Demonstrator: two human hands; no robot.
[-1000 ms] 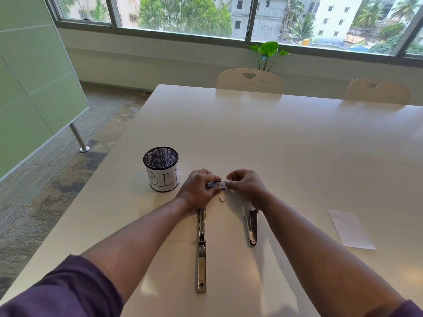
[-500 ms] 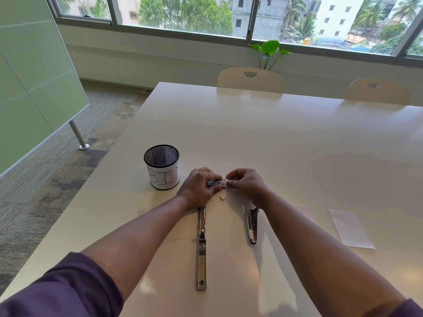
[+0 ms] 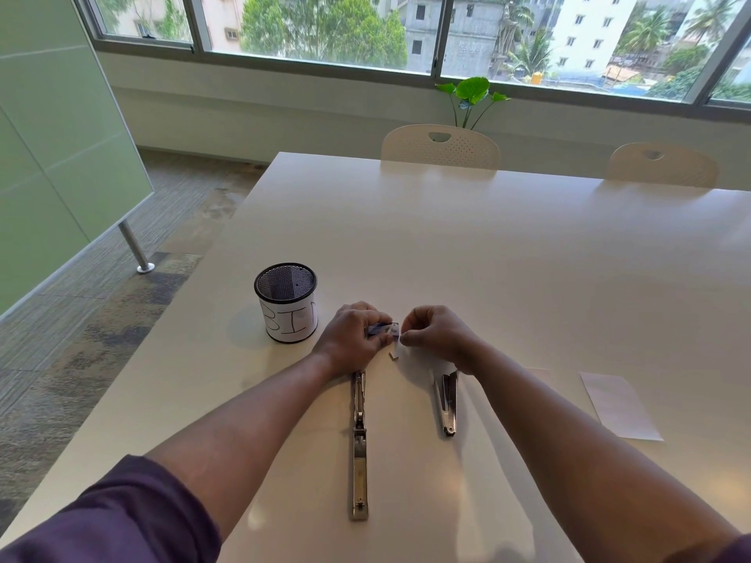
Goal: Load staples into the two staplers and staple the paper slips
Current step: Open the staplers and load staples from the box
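Note:
My left hand (image 3: 353,339) grips a small blue staple box (image 3: 382,329) just above the table. Right beside it, my right hand (image 3: 437,333) has its fingertips pinched at the box's open end; what they pinch is too small to tell. Below my left wrist lies a metal stapler (image 3: 359,444), swung fully open in a long line. A second, closed stapler (image 3: 446,402) lies to its right, under my right wrist. A tiny pale scrap (image 3: 393,355) rests on the table between the hands. A white paper slip (image 3: 619,406) lies at the right.
A black mesh cup (image 3: 287,302) wrapped in paper marked "BIN" stands left of my left hand. The white table (image 3: 487,258) stretches far ahead, with two white chairs (image 3: 441,148) at its far edge. The table's left edge drops to carpeted floor.
My right hand has drawn slightly away from the box, opening a small gap between the two hands. The staplers and paper have not moved.

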